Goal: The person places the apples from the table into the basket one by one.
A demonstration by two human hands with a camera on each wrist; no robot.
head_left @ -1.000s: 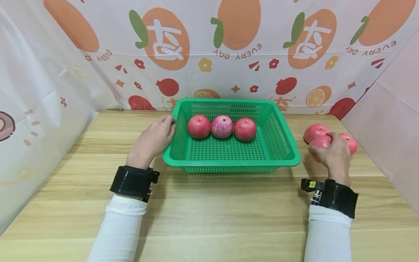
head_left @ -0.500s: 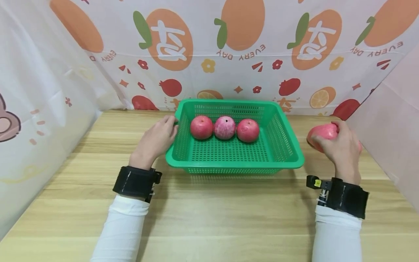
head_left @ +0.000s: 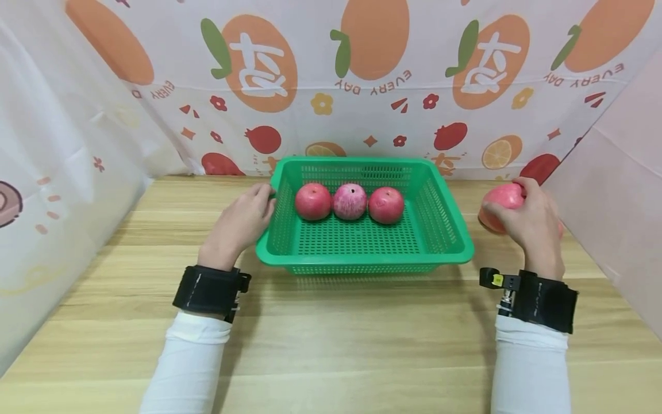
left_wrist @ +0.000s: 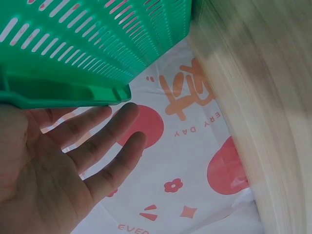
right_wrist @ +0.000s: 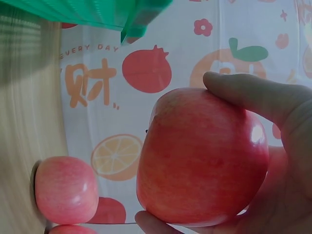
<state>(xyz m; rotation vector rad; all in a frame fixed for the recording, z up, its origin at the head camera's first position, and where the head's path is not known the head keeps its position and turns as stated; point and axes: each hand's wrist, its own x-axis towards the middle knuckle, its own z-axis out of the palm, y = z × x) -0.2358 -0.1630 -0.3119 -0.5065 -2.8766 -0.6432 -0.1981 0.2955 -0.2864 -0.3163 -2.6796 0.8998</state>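
My right hand grips a red apple, thumb on one side and fingers on the other. Two more apples are near it; one apple stands on the table in the right wrist view, and part of another shows at the bottom edge. My left hand is at the left rim of a green basket; in the left wrist view its fingers extend loosely beside the rim, thumb hidden. Inside the basket, a red apple, a streaky pink one and another red one form a row.
The basket stands on a wood-grain table, near a white fruit-print cloth hung along the back. Another pale sheet rises at the right edge, close to the right-hand apples. Black straps circle both wrists.
My right hand has picked up the front apple and carried it up and away from me, over the other apples. The left hand stays at the basket rim.
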